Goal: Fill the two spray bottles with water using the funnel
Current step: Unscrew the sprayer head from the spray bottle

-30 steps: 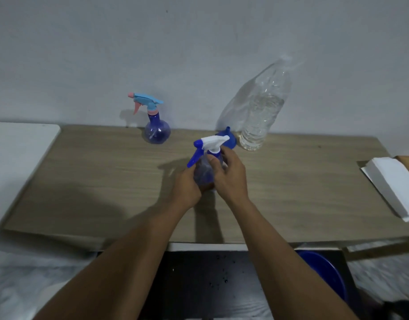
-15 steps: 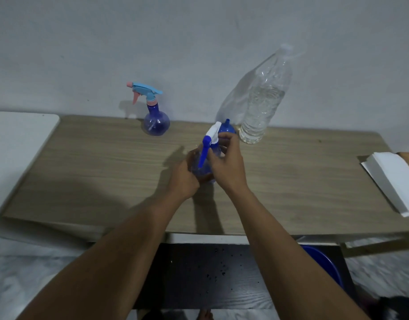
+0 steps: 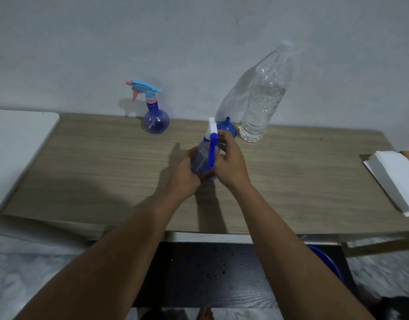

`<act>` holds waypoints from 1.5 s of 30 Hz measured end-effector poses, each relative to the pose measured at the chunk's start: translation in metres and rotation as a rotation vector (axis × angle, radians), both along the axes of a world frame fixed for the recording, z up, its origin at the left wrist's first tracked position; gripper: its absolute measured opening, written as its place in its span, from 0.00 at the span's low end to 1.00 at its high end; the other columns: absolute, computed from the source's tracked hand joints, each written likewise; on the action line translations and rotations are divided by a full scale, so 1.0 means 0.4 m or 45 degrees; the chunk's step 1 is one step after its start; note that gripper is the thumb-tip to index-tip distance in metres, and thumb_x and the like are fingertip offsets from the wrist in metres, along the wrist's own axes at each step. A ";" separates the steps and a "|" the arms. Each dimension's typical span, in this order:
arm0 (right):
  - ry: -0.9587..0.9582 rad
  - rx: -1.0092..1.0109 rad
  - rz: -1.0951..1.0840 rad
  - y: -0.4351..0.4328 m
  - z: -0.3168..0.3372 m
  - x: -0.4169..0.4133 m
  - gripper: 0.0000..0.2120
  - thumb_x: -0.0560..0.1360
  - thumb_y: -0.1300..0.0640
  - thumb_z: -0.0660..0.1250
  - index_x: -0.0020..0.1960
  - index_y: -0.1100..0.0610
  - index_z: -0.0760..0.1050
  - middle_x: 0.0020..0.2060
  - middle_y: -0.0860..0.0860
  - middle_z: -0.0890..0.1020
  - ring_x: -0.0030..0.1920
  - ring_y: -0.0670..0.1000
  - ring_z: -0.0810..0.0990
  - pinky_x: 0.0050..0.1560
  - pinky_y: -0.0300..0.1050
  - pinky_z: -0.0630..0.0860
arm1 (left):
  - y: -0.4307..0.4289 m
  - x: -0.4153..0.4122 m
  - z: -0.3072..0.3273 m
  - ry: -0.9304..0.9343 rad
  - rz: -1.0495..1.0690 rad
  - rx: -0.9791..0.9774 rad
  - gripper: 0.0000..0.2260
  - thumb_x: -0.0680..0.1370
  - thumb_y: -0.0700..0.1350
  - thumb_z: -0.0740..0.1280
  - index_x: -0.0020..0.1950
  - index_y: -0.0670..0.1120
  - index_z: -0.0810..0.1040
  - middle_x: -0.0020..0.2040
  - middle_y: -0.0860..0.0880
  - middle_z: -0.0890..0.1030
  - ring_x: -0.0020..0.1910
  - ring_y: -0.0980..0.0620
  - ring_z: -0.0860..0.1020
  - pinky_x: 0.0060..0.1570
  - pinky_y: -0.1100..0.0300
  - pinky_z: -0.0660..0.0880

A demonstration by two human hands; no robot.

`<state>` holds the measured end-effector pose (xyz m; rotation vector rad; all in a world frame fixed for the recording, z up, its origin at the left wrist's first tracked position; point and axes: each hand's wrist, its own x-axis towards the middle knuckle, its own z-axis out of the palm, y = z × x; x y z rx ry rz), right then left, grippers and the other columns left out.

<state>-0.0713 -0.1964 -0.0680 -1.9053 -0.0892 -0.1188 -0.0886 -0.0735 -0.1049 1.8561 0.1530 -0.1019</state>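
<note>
**Both hands on the sprayer**

Your left hand (image 3: 183,176) wraps the spray bottle (image 3: 202,161), upright on the table (image 3: 94,169); your right hand (image 3: 231,167) grips its neck. From it, the funnel (image 3: 227,129) sits at 1 o'clock and the pink-nozzled spray bottle (image 3: 156,114) at 11.

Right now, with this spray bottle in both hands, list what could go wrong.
1. The left hand holds the spray bottle while the right hand grips its head; a slip could tip it.
2. The funnel sits close beside the tall water bottle, just behind the right hand; reaching for it might knock that bottle over.
</note>
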 end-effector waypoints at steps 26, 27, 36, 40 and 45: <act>-0.153 -0.032 0.056 -0.020 0.019 -0.014 0.33 0.79 0.59 0.68 0.77 0.40 0.58 0.67 0.53 0.76 0.66 0.49 0.77 0.62 0.45 0.76 | 0.003 0.000 0.012 -0.011 -0.027 0.021 0.29 0.69 0.36 0.78 0.63 0.55 0.72 0.54 0.58 0.80 0.56 0.53 0.81 0.49 0.64 0.80; -0.175 -0.034 0.061 -0.021 0.026 -0.010 0.33 0.79 0.61 0.68 0.77 0.41 0.60 0.67 0.52 0.76 0.66 0.49 0.77 0.62 0.42 0.75 | 0.006 -0.001 0.009 -0.028 -0.022 0.034 0.29 0.68 0.40 0.80 0.64 0.55 0.74 0.56 0.57 0.81 0.58 0.52 0.80 0.53 0.61 0.80; -0.225 -0.136 0.037 -0.024 0.058 0.005 0.23 0.78 0.66 0.67 0.71 0.51 0.75 0.55 0.51 0.83 0.57 0.48 0.82 0.61 0.49 0.79 | 0.001 0.008 0.013 0.070 0.001 0.019 0.21 0.78 0.39 0.71 0.70 0.44 0.72 0.63 0.45 0.79 0.62 0.50 0.78 0.53 0.67 0.76; -0.252 -0.158 0.013 -0.023 0.061 -0.004 0.23 0.78 0.66 0.67 0.70 0.53 0.75 0.57 0.53 0.83 0.59 0.50 0.82 0.62 0.52 0.79 | 0.001 0.010 0.010 0.124 -0.011 -0.038 0.22 0.80 0.39 0.69 0.73 0.42 0.69 0.67 0.42 0.77 0.66 0.46 0.75 0.56 0.65 0.72; -0.225 -0.239 0.049 -0.019 0.062 -0.010 0.25 0.78 0.61 0.69 0.73 0.51 0.71 0.58 0.52 0.83 0.58 0.48 0.81 0.61 0.47 0.79 | 0.016 0.006 -0.012 0.060 -0.018 -0.015 0.32 0.66 0.47 0.78 0.69 0.58 0.73 0.62 0.53 0.81 0.61 0.50 0.80 0.58 0.45 0.79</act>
